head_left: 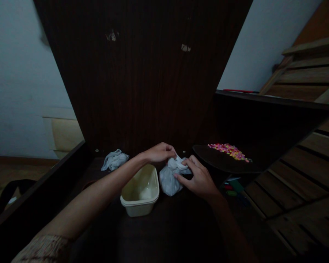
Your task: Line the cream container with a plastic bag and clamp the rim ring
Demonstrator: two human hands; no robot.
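A full white plastic bag (pixel 170 182) rests on the dark desk, its top twisted into a knot. My left hand (pixel 161 152) reaches over the cream plastic tub (pixel 141 208) and pinches one end of the bag's top. On the other side of the knot, my right hand (pixel 199 177) grips the bag with thumb and fingers. What fills the bag cannot be made out through the plastic. The tub stands just left of the bag, and its visible inside holds nothing I can make out.
A crumpled white plastic bag (pixel 115 160) lies at the back left. Small pink and yellow pieces (pixel 229 150) are spread on a dark side shelf (pixel 208 157) to the right. A tall dark panel (pixel 148 91) closes off the back, and a raised edge (pixel 44 193) runs along the left.
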